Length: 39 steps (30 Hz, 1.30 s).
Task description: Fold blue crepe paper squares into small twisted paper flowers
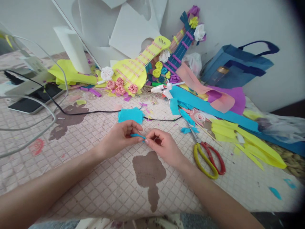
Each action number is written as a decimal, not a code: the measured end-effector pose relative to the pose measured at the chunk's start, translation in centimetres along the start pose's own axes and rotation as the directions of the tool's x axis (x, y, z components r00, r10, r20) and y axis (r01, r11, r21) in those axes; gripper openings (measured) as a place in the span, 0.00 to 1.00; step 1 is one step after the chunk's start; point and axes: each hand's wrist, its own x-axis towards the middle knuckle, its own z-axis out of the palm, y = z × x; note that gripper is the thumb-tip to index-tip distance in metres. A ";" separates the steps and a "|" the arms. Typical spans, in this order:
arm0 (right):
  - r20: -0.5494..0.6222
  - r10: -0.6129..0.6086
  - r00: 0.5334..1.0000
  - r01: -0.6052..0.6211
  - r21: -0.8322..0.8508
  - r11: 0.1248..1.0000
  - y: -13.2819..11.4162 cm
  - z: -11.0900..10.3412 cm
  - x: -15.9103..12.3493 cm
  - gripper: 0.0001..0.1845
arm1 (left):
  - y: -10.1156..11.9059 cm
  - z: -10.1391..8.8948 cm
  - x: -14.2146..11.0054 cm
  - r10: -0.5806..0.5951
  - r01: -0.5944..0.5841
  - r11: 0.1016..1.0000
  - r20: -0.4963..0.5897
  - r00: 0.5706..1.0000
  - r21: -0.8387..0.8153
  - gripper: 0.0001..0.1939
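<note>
Between my two hands is a small, narrow piece of blue crepe paper (136, 135). My left hand (122, 135) pinches its left part with thumb and fingers. My right hand (162, 143) pinches the other end, with the fingertips of both hands close together. Just beyond the hands, a stack of blue paper (130, 115) lies on the cloth over a black cord. Scissors (206, 157) with one yellow and one red handle rest to the right of my right hand, blades pointing away, near small blue paper scraps (187, 117).
A white glue gun (163, 90) lies behind the blue stack. Yellow (130, 74) and dark blue (179, 47) paper guitars with paper flowers lean at the back. Yellow crepe paper (259, 146) and a blue bag (235, 65) are on the right. A phone (35, 98) and cables lie left.
</note>
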 end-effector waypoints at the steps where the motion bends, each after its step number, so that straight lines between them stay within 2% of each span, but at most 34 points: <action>1: -0.008 0.004 1.000 -0.004 0.006 1.000 0.1 0.0 0.0 0.08 | 0.0 0.0 0.0 -0.020 0.020 0.999 0.001 1.000 -0.035 0.14; 6: -0.041 0.050 0.998 -0.048 0.055 0.997 0.3 -0.2 0.1 0.09 | 0.3 -0.8 0.1 -0.140 0.135 0.978 -0.026 0.990 -0.159 0.13; 13: -0.041 0.110 0.993 -0.104 0.141 0.985 0.4 -0.3 0.2 0.10 | 0.8 -1.4 0.2 -0.162 0.139 0.970 -0.104 0.981 -0.198 0.15; 19: -0.031 0.086 0.996 -0.080 0.163 0.983 0.4 -0.3 0.2 0.09 | 0.7 -0.1 0.1 -0.208 0.213 0.968 0.045 0.977 -0.130 0.13; 24: -0.034 0.101 0.994 -0.094 0.158 0.983 0.3 -0.3 0.2 0.09 | 1.1 -0.3 0.0 -0.268 0.274 0.952 0.061 0.961 -0.137 0.10; 27: -0.036 0.106 0.994 -0.100 0.140 0.985 0.2 -0.4 0.2 0.09 | 1.0 -0.8 0.1 -0.301 0.310 0.945 0.090 0.949 -0.102 0.14; 29: -0.030 0.107 0.994 -0.103 0.111 0.988 0.2 -0.5 0.2 0.08 | 0.9 -1.0 0.2 -0.276 0.280 0.956 0.053 0.960 -0.085 0.17; 31: -0.022 0.107 0.994 -0.105 0.073 0.992 0.2 -0.5 0.2 0.08 | 0.8 -1.0 0.3 -0.180 0.179 0.983 -0.015 0.984 -0.030 0.18; 33: -0.013 0.096 0.995 -0.095 0.039 0.995 0.1 -0.5 0.2 0.08 | 0.9 -0.7 0.4 -0.040 0.044 0.992 -0.037 0.999 0.116 0.16; 35: 0.005 0.074 0.997 -0.074 0.024 0.997 0.1 -0.6 0.2 0.08 | 1.2 -0.4 0.4 0.058 -0.055 0.956 -0.001 0.998 0.287 0.13; 37: 0.019 0.056 0.998 -0.056 0.017 0.998 0.2 -1.0 0.1 0.07 | 1.4 -0.3 0.5 0.089 -0.087 0.924 0.012 0.996 0.372 0.11; 39: 0.001 0.047 0.999 -0.047 -0.007 0.999 0.2 -1.6 -0.1 0.06 | 1.6 -0.3 0.6 0.078 -0.077 0.927 0.012 0.997 0.367 0.11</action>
